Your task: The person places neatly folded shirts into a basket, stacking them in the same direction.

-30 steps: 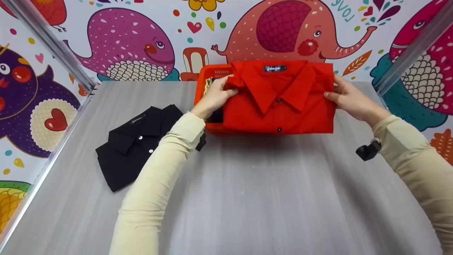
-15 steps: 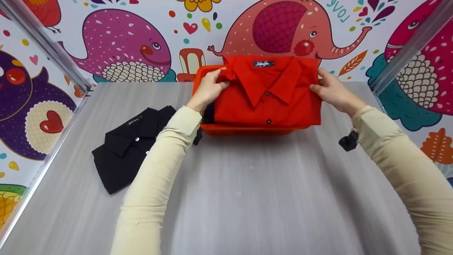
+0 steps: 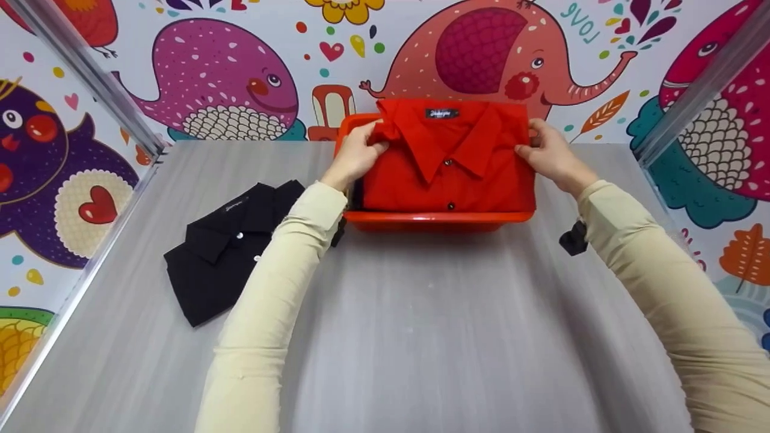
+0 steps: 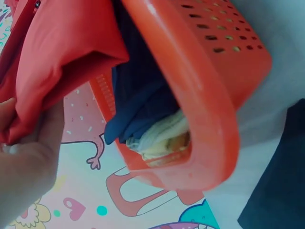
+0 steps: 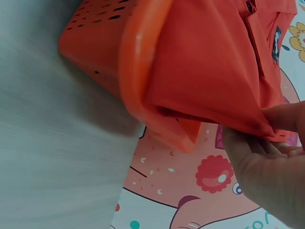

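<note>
A folded red shirt with a pointed collar and dark buttons lies over the opening of an orange plastic basket. My left hand pinches the shirt's left side between thumb and fingers. On the opposite side my right hand pinches the other edge, thumb on top and fingers beneath, as the right wrist view shows. Below the shirt, in the left wrist view, dark blue cloth and a pale cream cloth lie inside the basket. The shirt hides most of the basket's inside.
A folded black shirt with white buttons lies on the grey table to the left, partly behind the left sleeve. The basket stands near the back wall, which carries cartoon animals. Metal posts rise at the corners.
Both hands have carried the red shirt leftward and down, from overhanging the basket's right side to lying within its rim. The black shirt has stayed in place.
</note>
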Motion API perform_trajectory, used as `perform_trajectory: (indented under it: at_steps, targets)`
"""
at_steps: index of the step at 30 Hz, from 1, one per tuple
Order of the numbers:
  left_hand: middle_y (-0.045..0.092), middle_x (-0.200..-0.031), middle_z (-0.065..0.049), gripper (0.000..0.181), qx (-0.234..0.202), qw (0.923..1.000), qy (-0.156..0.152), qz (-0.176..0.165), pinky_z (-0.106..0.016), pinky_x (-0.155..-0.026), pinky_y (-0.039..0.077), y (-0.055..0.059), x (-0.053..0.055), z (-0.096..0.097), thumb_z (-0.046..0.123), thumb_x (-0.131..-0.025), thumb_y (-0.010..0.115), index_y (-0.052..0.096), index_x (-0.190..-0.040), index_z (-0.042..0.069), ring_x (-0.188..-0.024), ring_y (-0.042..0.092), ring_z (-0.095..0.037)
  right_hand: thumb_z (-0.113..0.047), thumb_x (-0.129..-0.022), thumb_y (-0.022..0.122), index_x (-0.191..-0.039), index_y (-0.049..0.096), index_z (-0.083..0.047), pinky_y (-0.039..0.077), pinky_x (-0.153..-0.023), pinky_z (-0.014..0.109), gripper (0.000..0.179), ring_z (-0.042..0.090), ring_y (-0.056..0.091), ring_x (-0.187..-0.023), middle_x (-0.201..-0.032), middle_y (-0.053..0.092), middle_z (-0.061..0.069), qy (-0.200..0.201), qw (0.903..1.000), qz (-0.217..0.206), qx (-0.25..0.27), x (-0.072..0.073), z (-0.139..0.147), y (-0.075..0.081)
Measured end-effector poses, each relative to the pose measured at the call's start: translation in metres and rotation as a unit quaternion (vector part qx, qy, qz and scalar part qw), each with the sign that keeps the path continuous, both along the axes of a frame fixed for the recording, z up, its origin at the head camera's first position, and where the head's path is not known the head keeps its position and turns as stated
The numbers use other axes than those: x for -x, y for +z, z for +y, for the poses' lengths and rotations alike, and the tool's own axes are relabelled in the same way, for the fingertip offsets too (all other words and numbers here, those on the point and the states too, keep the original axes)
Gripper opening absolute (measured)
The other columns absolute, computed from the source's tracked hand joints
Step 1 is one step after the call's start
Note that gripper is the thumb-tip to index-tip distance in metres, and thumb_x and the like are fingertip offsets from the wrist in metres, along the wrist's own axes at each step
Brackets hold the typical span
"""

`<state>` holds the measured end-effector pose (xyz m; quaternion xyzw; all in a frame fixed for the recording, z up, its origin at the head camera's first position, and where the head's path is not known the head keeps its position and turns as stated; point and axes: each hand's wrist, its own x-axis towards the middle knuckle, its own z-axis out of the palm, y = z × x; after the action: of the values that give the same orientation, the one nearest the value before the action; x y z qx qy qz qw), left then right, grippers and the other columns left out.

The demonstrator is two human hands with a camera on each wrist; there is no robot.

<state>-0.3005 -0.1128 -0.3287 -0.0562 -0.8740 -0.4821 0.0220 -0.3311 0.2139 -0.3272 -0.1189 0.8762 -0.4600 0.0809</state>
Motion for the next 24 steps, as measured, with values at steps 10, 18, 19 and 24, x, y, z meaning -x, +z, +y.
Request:
perform_trajectory:
  at_steps: [10,18,19,24]
  targets:
    - [0.058,-0.131,-0.007,0.04,0.015,0.9997,0.018,-0.011,-0.03,-0.099,0.036,-0.004,0.002,-0.004,0.003,-0.094,0.057,0.058,-0.133,0.011,-0.114,0.05,-0.019,-0.006,-0.099,0.048,-0.14,0.029,0.006,0.035,-0.105,0.049,0.047,0.04,0.039,-0.121,-0.139,0.038,0.028,-0.007,0.9995,-0.022,-0.02,0.003,-0.008,0.0]
    - [0.06,-0.128,-0.012,0.05,0.036,0.997,0.065,-0.021,-0.027,-0.093,0.04,-0.009,0.002,-0.003,0.001,-0.092,0.056,0.052,-0.141,0.013,-0.11,0.053,-0.02,-0.012,-0.099,0.049,-0.139,0.031,0.004,0.039,-0.101,0.05,0.047,0.04,0.043,-0.115,-0.133,0.041,0.027,-0.01,0.9972,-0.037,-0.065,0.003,-0.007,-0.001]
    - [0.062,-0.123,-0.013,0.05,0.042,0.9961,0.076,-0.019,-0.026,-0.088,0.042,-0.008,0.001,-0.003,0.001,-0.093,0.055,0.052,-0.141,0.013,-0.104,0.054,-0.02,-0.013,-0.099,0.049,-0.14,0.031,0.004,0.04,-0.101,0.05,0.047,0.04,0.044,-0.116,-0.134,0.041,0.027,-0.01,0.9965,-0.044,-0.071,0.003,-0.005,-0.001]
    - [0.064,-0.115,-0.016,0.044,0.053,0.9918,0.114,-0.019,-0.03,-0.079,0.047,-0.01,-0.002,-0.015,0.006,-0.095,0.052,0.052,-0.139,0.007,-0.091,0.057,-0.023,-0.016,-0.099,0.048,-0.139,0.031,0.005,0.042,-0.098,0.052,0.048,0.041,0.044,-0.117,-0.134,0.041,0.028,-0.004,0.9934,-0.062,-0.096,0.002,0.006,-0.008]
